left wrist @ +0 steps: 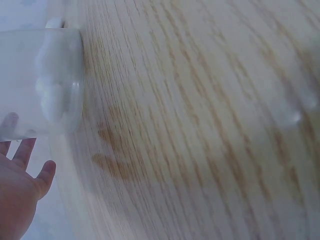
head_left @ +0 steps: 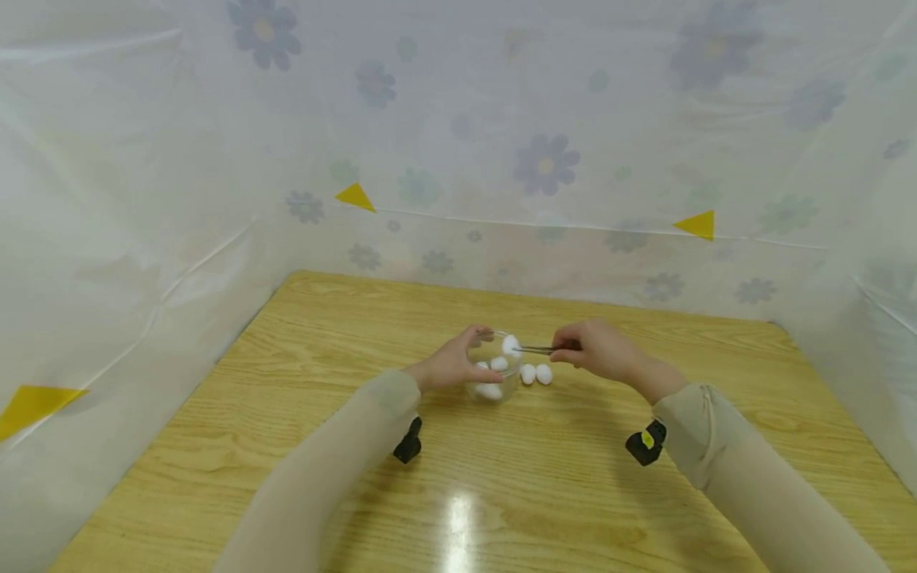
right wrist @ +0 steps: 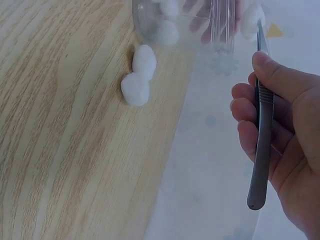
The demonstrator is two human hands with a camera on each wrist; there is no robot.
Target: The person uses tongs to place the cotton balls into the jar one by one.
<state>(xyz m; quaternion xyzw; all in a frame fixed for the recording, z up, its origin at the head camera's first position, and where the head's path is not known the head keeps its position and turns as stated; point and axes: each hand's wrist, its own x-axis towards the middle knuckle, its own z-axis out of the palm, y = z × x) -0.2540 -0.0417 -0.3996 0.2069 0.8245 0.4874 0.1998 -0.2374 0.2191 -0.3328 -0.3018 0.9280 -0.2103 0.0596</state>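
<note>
My left hand [head_left: 446, 363] grips a clear glass jar [right wrist: 223, 30] from its left side, thumb in front and fingers behind. Several white cotton balls [head_left: 490, 391] lie inside the jar, near its bottom. Between thumb and fingers, my right hand [right wrist: 295, 115] pinches metal tweezers [right wrist: 264, 145]. The tweezer tips hold one cotton ball [right wrist: 251, 22] right at the jar's open mouth, level with the rim in the head view. Two more cotton balls [head_left: 536, 374] sit side by side on the table, just right of the jar and below the tweezers.
The wood-grain table [head_left: 458, 469] ends at a pale flower-print curtain [head_left: 458, 119] behind and at both sides. Yellow triangles [head_left: 696, 226] mark the curtain. A black wrist camera [head_left: 646, 442] hangs under the right sleeve, another black camera [head_left: 408, 442] under the left.
</note>
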